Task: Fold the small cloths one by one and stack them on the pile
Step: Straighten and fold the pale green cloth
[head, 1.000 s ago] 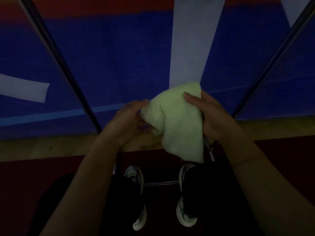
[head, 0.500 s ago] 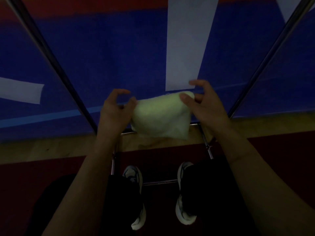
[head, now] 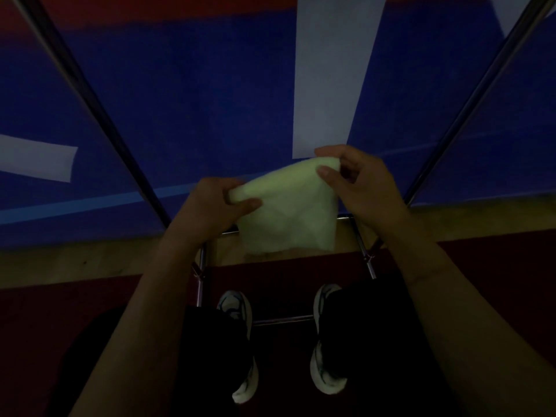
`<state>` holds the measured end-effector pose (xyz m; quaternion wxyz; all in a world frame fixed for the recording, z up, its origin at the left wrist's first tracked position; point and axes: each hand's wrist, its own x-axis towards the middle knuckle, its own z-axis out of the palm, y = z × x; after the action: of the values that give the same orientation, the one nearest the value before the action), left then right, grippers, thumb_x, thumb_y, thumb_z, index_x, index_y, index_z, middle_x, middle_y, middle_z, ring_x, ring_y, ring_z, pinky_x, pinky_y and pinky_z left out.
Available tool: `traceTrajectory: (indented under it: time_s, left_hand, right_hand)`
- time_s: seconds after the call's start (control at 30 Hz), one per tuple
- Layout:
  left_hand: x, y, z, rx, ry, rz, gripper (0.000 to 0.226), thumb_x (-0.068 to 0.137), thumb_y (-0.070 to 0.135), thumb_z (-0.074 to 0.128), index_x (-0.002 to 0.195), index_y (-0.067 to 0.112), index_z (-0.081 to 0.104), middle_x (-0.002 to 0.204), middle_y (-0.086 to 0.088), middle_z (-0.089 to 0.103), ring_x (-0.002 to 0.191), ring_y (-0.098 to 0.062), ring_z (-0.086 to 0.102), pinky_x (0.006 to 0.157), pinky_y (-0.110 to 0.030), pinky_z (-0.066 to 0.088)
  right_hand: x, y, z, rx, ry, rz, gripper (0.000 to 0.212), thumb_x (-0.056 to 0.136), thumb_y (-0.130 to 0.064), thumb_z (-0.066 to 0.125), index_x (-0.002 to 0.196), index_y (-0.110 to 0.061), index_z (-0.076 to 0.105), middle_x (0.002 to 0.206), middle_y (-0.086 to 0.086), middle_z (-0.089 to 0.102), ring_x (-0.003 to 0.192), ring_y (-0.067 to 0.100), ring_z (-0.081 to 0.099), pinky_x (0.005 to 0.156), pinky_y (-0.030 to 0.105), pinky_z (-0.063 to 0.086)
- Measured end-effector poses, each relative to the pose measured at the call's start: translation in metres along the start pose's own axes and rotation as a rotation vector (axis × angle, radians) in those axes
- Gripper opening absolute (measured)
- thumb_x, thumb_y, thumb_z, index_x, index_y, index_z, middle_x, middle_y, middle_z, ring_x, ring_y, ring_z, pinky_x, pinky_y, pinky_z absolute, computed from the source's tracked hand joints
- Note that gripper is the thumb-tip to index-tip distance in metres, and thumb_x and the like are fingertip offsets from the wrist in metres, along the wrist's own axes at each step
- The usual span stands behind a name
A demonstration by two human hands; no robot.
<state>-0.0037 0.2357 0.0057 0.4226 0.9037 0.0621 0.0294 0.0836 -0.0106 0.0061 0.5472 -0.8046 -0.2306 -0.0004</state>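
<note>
Head view: left hand (head: 215, 206) and right hand (head: 362, 183) each pinch a top corner of 1 soft pale-green cloth (head: 288, 210), hanging limp, roughly triangular, between them.

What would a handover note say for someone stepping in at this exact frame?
Left hand: pinches the left corner of the pale green cloth.
Right hand: pinches its upper right corner.
The cloth hangs in the air between both hands, above the person's shoes; it lies on no surface.
Done: cloth picked up and held by two corners.
Left: finish the fold, then stack it. The pile is not in view.
</note>
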Motion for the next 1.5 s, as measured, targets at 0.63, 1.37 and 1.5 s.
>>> traceTrajectory:
  time_s: [0.63, 1.37, 1.5]
  left_hand:
    - [0.009, 0.008, 0.031, 0.0, -0.194, 0.182, 0.05, 0.069, 0.061, 0.079, 0.108, 0.032, 0.069, 0.099, 0.014, 0.073, 0.092, -0.003, 0.068, 0.079, -0.033, 0.058]
    - [-0.005, 0.021, 0.003, -0.211, 0.067, 0.242, 0.044, 0.098, 0.024, 0.061, 0.134, 0.031, 0.037, 0.111, -0.003, 0.062, 0.088, -0.009, 0.065, 0.071, -0.023, 0.057]
    - [-0.006, 0.023, 0.002, -0.103, 0.031, 0.338, 0.035, 0.1, 0.024, 0.057, 0.134, 0.03, 0.053, 0.124, 0.016, 0.058, 0.109, 0.001, 0.057, 0.087, -0.01, 0.046]
  right_hand:
    - [-0.016, -0.016, 0.034, -0.057, -0.071, -0.133, 0.034, 0.088, -0.033, 0.073, 0.12, -0.03, 0.063, 0.101, -0.011, 0.067, 0.087, 0.001, 0.065, 0.082, 0.03, 0.057]
    - [-0.009, 0.008, -0.002, -0.161, -0.468, 0.024, 0.022, 0.099, -0.02, 0.057, 0.12, -0.024, 0.061, 0.108, -0.013, 0.068, 0.105, -0.004, 0.061, 0.094, 0.015, 0.045]
    - [-0.011, 0.006, 0.001, -0.121, -0.427, 0.029, 0.025, 0.1, -0.024, 0.055, 0.121, -0.033, 0.046, 0.09, -0.001, 0.071, 0.09, 0.018, 0.067, 0.089, 0.037, 0.053]
